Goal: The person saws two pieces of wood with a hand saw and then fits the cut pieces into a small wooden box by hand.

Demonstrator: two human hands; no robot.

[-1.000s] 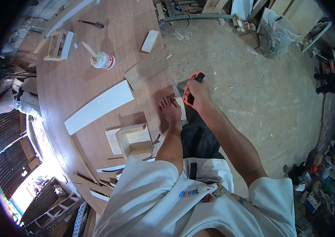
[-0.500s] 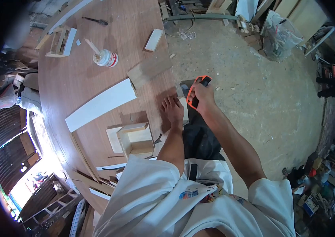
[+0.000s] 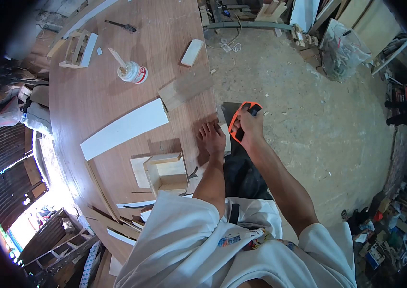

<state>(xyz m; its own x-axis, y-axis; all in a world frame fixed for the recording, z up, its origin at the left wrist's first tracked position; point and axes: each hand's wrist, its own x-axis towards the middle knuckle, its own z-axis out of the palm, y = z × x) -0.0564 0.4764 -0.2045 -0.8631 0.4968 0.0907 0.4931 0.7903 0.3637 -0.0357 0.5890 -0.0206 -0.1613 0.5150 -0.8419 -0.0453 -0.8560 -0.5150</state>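
Observation:
My right hand [image 3: 250, 128] is wrapped round the orange and black handle of a handsaw [image 3: 244, 106], just past the table's right edge. Its grey blade shows in part beside the handle, by the edge. My left hand [image 3: 212, 138] lies flat with fingers spread, at the end of a pale wood piece [image 3: 225, 134] that sticks out over the edge. Most of that piece is hidden under the hand. To the left of my left hand is a small open wooden box [image 3: 167, 181]. A greyish-brown board [image 3: 185, 89] lies beyond my fingers, beside a long white board [image 3: 125, 128].
On the wooden table [image 3: 93, 91] stand a white tub [image 3: 135, 73] with sticks in it and a small wooden frame [image 3: 78, 49]. A brush [image 3: 121, 25] and a small pale block [image 3: 192, 53] lie farther back. A plastic bag [image 3: 342, 50] sits on the concrete floor.
My right hand has drawn the saw slightly back toward me, and more of its blade shows. My left hand stays on the wood piece. The whole view has shifted slightly.

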